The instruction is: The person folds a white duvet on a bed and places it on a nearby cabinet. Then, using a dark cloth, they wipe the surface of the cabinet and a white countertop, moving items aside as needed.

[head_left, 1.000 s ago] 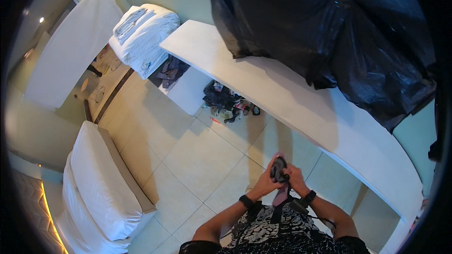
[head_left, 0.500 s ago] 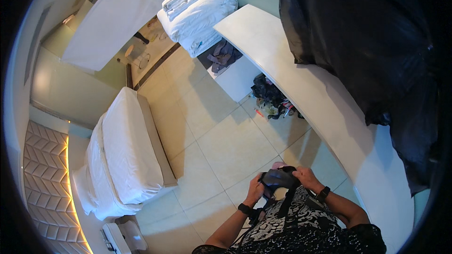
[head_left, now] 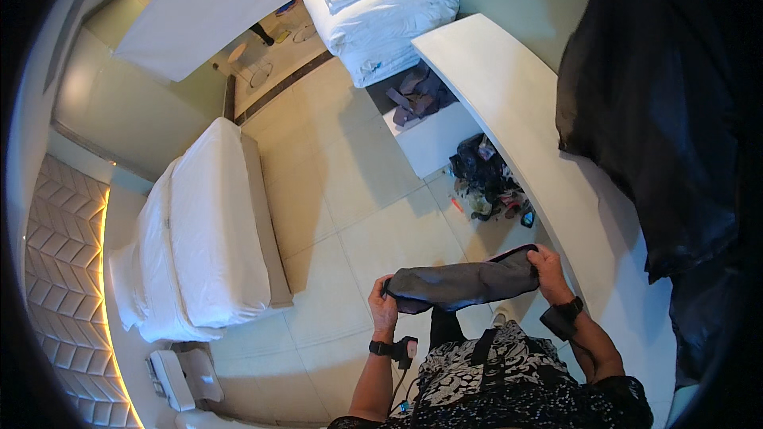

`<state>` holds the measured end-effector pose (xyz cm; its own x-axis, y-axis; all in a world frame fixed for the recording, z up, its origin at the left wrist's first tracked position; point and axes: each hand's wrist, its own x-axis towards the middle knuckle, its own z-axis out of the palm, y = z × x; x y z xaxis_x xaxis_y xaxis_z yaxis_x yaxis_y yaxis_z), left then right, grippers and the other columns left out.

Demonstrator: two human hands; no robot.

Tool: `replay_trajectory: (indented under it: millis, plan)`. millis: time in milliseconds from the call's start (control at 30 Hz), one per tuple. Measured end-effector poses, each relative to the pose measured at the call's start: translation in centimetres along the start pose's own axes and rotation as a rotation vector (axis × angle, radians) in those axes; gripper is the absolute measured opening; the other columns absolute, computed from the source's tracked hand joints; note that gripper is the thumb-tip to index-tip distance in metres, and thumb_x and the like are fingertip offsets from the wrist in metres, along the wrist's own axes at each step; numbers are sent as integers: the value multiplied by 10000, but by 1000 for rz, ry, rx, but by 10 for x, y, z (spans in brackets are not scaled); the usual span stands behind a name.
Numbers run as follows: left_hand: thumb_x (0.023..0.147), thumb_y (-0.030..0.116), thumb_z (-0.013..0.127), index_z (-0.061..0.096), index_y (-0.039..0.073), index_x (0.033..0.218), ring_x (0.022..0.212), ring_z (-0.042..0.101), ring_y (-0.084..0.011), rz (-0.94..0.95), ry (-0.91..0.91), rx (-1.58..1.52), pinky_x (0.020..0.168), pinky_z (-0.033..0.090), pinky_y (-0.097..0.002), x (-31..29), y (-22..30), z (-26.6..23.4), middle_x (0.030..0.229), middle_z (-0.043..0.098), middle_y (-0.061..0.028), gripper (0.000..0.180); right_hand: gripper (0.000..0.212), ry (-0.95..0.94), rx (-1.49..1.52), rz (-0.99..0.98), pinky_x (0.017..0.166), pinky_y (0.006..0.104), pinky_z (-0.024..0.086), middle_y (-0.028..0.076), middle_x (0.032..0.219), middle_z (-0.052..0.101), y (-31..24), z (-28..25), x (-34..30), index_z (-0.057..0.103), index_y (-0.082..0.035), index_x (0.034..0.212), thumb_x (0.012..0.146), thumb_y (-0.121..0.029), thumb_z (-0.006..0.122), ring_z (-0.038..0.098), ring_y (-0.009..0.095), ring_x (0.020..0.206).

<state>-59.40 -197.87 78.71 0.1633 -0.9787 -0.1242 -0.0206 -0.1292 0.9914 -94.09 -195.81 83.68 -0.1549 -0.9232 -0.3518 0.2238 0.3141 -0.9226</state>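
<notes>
A grey cloth [head_left: 465, 282] with a dark edge is stretched out between my two hands in front of my body. My left hand [head_left: 383, 308] is closed on its left end, and my right hand [head_left: 550, 270] grips the right end a little higher. What kind of cloth item it is, I cannot make out. Its middle sags slightly and hangs free above the tiled floor. Each wrist wears a black band with a small device on it.
On my right runs a long white counter [head_left: 509, 79] with a black cloth [head_left: 644, 127] draped over it. Rubbish in black plastic [head_left: 485, 175] lies beneath. An open drawer [head_left: 433, 147] holds dark clothes. Folded white bedding [head_left: 381, 12] is piled behind; a bed [head_left: 211, 230] stands left.
The cloth was bunched close to my body; now my hands have moved apart and forward, pulling it out wide. My view has shifted slightly.
</notes>
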Motion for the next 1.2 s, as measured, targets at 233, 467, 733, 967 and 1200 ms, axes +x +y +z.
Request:
replay_trajectory:
  millis: [233,467,733,967,1200]
  plan:
    - [877,32,479,590,-5,1034,980,550,-185,165,-26,52,880,422,-291,102,25,-11,1013,598,-88,196,250,60,-214,-128,742,247,465,19,939,629,-66,52,42,615,36,1063,916,-146,527,564,85,822]
    - [951,109,446,596,-2,1022,881,534,-138,203,-124,8,821,431,-268,189,64,-18,925,585,-53,200,371,29,-14,-97,795,261,478,32,1015,641,-90,96,73,582,19,1163,902,-244,607,588,105,889]
    - [747,-133,555,643,39,1028,880,589,-251,639,53,583,789,477,-298,264,98,-21,924,597,-134,341,369,10,199,-95,816,283,492,74,1021,649,-135,108,129,589,22,1160,868,-202,620,611,139,895]
    - [945,167,481,555,-17,1162,968,606,-236,278,-133,-639,854,499,-354,244,130,-34,1099,616,-124,294,401,-391,2,-21,804,270,495,81,1027,654,-165,109,154,586,35,1189,796,-44,614,618,136,897]
    - [950,215,467,543,-12,1184,1005,593,-237,-498,-365,-785,884,483,-361,257,56,18,1133,603,-127,334,351,-631,-191,186,746,248,455,-12,955,636,-110,88,183,604,8,1176,859,-134,654,536,66,829]
